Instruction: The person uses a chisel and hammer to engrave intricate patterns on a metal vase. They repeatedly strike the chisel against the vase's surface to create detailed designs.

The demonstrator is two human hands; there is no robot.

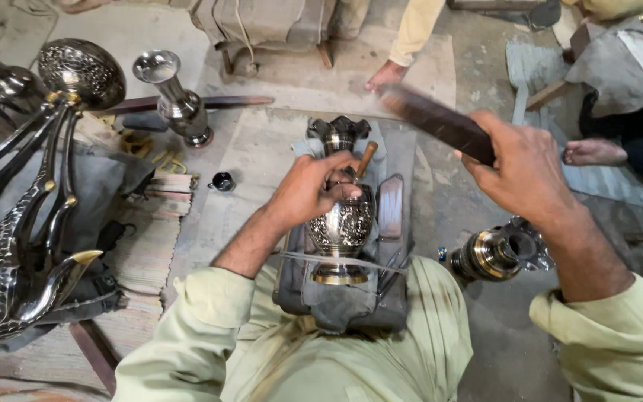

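Observation:
An engraved silver and brass vase (341, 223) lies on its side on a grey padded block (392, 298) in front of me, held down by a thin strap. My left hand (312, 186) rests on the vase's neck and grips a small chisel with a wooden handle (367, 158). My right hand (524, 170) is raised to the right of the vase and holds a dark wooden bat (433, 119), blurred with motion, above the vase's far end.
A second vase (494, 253) lies on the floor at the right. A tall silver vase (176, 100) stands at the back left, next to large engraved metal pieces (31, 223). Another person's hand (385, 74) and bare foot (593, 152) are at the back.

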